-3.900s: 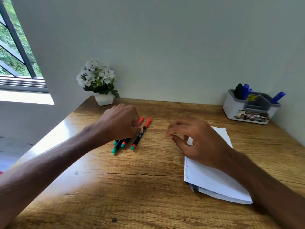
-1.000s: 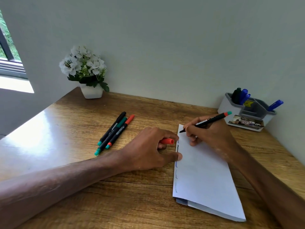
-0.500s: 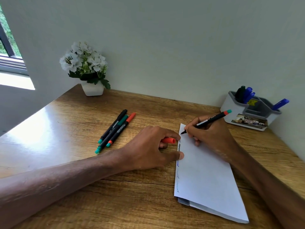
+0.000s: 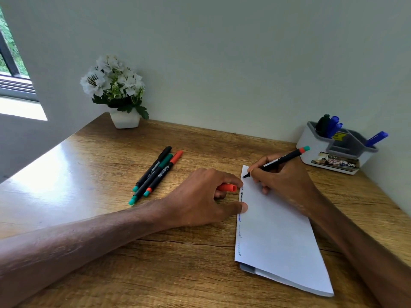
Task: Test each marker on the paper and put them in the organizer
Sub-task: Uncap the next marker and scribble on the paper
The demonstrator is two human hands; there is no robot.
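Testing step: right hand (image 4: pixel 282 174) pinches a marker (image 4: pixel 278 162) tip-down on the paper (image 4: pixel 278 230); left hand (image 4: pixel 200 196) grips its red cap (image 4: pixel 228 187). Next, likely recapping.

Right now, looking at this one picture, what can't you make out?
Head view throughout:
The orange cap is mostly hidden in the left hand.
The marker has its middle covered by the right hand.
The scribbles along the paper edge are too small to read.
The organizer label is blurred, and its walls hide the stored pens' lower ends.
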